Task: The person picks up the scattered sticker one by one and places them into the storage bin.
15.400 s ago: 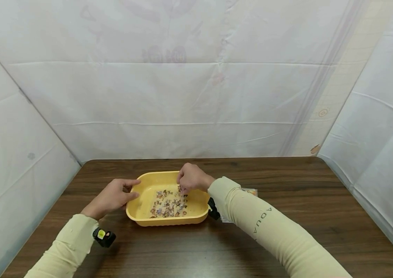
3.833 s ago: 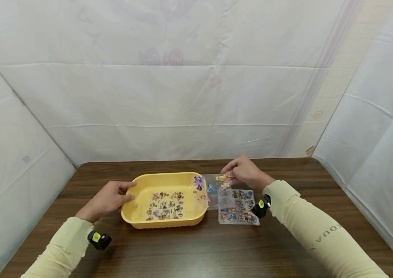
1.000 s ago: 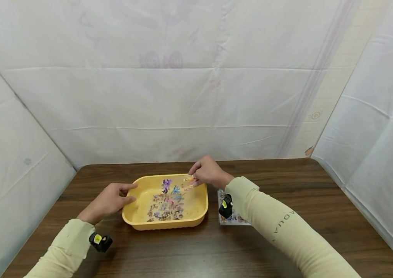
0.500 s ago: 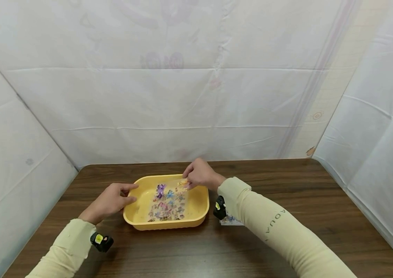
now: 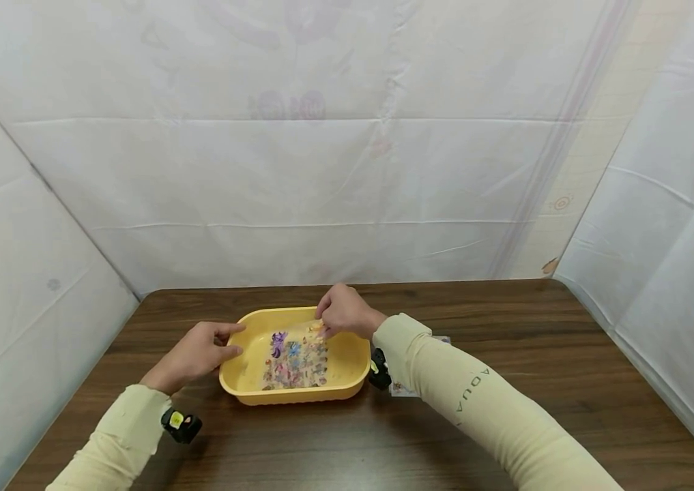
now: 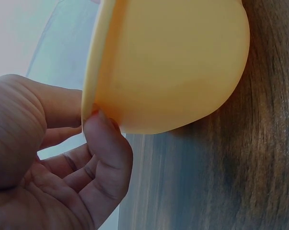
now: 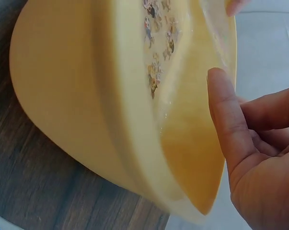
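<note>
In the head view, a yellow plastic tray [image 5: 294, 395] stands on the table. My left hand [image 5: 197, 351] grips its left rim; the left wrist view shows thumb and fingers [image 6: 108, 143] on either side of the rim. My right hand [image 5: 345, 312] is over the tray's back right part, pinching the upper right corner of a clear sticker sheet [image 5: 293, 349] with purple, blue and pink cartoon figures. This sheet lies over another sheet of small brown figures on the tray floor, seen in the right wrist view as printed figures [image 7: 156, 72]. The fingertips are partly hidden there.
More printed sheets [image 5: 402, 391] lie on the brown wooden table [image 5: 506, 354] right of the tray, mostly hidden under my right forearm. White cloth walls [image 5: 347, 170] stand behind the table and at both sides.
My right hand took the sticker sheet from the pile on the right, carried it left over the tray and lowered it inside. My left hand has stayed at the rim.
</note>
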The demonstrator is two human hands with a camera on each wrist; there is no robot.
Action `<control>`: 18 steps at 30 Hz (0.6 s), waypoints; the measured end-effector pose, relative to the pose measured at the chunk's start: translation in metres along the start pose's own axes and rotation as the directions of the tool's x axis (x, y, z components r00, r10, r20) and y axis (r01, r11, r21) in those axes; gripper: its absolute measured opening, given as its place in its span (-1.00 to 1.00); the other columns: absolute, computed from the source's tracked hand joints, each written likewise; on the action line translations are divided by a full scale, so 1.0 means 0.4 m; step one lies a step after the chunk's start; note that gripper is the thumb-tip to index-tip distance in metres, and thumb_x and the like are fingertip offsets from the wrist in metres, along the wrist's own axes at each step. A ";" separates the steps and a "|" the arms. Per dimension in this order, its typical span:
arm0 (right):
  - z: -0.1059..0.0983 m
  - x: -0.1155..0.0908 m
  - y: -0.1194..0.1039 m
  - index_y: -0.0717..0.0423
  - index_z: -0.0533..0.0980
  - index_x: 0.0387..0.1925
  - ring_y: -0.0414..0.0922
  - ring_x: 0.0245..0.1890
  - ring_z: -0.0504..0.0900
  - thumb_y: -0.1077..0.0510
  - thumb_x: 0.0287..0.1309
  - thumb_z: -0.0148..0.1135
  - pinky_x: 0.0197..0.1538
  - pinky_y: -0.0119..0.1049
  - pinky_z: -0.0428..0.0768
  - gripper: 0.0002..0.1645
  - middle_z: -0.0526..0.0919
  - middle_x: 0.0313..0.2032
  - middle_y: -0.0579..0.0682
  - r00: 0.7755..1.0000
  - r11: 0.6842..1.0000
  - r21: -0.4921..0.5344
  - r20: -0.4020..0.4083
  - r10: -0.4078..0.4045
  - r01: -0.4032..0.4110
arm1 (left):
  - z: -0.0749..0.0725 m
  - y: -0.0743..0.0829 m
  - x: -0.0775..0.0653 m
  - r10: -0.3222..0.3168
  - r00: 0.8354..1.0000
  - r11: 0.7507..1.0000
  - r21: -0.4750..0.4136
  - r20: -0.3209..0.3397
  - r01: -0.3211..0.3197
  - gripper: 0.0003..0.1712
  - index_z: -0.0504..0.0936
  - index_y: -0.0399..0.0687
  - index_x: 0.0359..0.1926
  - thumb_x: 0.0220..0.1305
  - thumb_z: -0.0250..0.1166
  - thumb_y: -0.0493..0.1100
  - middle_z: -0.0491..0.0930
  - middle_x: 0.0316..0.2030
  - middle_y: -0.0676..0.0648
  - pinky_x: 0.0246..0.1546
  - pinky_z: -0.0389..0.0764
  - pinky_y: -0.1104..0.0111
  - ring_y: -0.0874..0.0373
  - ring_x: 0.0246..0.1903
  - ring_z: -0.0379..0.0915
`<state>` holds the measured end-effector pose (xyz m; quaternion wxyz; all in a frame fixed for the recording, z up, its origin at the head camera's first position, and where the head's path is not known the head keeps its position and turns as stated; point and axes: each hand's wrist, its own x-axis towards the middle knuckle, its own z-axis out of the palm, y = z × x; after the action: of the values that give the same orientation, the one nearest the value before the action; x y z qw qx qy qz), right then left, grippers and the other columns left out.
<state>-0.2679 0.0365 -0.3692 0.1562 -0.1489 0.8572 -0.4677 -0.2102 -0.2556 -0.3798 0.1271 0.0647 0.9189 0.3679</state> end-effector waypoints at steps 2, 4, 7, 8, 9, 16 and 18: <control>0.003 0.000 0.000 0.37 0.74 -0.12 -0.10 -0.46 0.75 0.45 0.33 0.14 -0.14 -0.06 0.80 -0.73 0.74 -0.04 0.28 1.000 1.000 -0.006 0.003 0.009 -0.009 | 0.000 0.000 0.002 -0.001 1.000 1.000 0.000 0.001 0.001 -0.36 0.39 -0.36 0.48 0.47 0.29 -0.24 0.60 -0.04 -0.28 -0.42 0.66 0.24 0.07 -0.31 0.57; 0.005 -0.001 0.000 0.38 0.74 -0.11 -0.09 -0.46 0.76 0.45 0.34 0.14 -0.13 -0.03 0.79 -0.73 0.73 -0.01 0.29 1.000 1.000 -0.008 0.006 0.018 -0.018 | 0.000 0.000 0.003 0.002 1.000 1.000 -0.005 0.003 -0.002 -0.36 0.39 -0.37 0.48 0.47 0.29 -0.25 0.60 -0.04 -0.28 -0.42 0.66 0.24 0.07 -0.32 0.57; 0.007 -0.002 -0.001 0.38 0.73 -0.09 -0.08 -0.45 0.78 0.46 0.34 0.14 -0.13 -0.04 0.79 -0.72 0.71 0.05 0.30 1.000 0.999 -0.022 0.004 0.029 -0.029 | -0.001 -0.001 0.002 0.006 1.000 1.000 -0.019 0.007 -0.006 -0.35 0.37 -0.38 0.48 0.48 0.28 -0.25 0.60 -0.06 -0.26 -0.46 0.63 0.23 0.08 -0.36 0.54; 0.008 -0.002 -0.001 0.37 0.74 -0.09 -0.09 -0.43 0.77 0.46 0.33 0.14 -0.13 -0.04 0.79 -0.72 0.71 0.07 0.30 0.999 0.999 -0.030 0.004 0.032 -0.032 | -0.001 -0.001 0.002 0.006 1.000 1.000 -0.023 0.007 -0.006 -0.35 0.37 -0.38 0.48 0.48 0.28 -0.25 0.60 -0.07 -0.26 -0.47 0.62 0.23 0.08 -0.38 0.53; 0.009 -0.002 -0.001 0.37 0.74 -0.10 -0.09 -0.42 0.77 0.46 0.33 0.14 -0.13 -0.04 0.80 -0.72 0.70 0.08 0.30 0.999 0.999 -0.037 0.004 0.034 -0.034 | -0.001 -0.001 0.001 0.007 1.000 1.000 -0.028 0.010 -0.006 -0.35 0.36 -0.38 0.49 0.48 0.28 -0.25 0.60 -0.07 -0.26 -0.48 0.61 0.23 0.08 -0.39 0.51; 0.019 -0.001 0.010 0.35 0.75 -0.11 -0.08 -0.41 0.76 0.48 0.29 0.14 -0.14 -0.04 0.79 -0.70 0.72 0.06 0.27 0.999 0.997 -0.063 0.019 0.047 -0.046 | -0.001 0.002 -0.001 0.005 1.000 1.000 -0.022 0.009 -0.005 -0.36 0.36 -0.38 0.49 0.48 0.27 -0.25 0.59 -0.07 -0.26 -0.47 0.61 0.24 0.09 -0.39 0.50; 0.023 0.000 0.013 0.35 0.75 -0.09 -0.08 -0.42 0.76 0.49 0.29 0.14 -0.16 -0.05 0.79 -0.69 0.73 0.04 0.27 0.998 0.997 -0.063 0.021 0.056 -0.054 | -0.001 0.003 -0.001 0.001 1.000 1.000 -0.017 0.007 0.000 -0.36 0.37 -0.38 0.49 0.49 0.27 -0.25 0.58 -0.06 -0.26 -0.46 0.62 0.25 0.09 -0.37 0.51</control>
<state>-0.2648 0.0324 -0.3782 0.1742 -0.1354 0.8733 -0.4344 -0.2097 -0.2551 -0.3786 0.1309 0.0652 0.9152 0.3755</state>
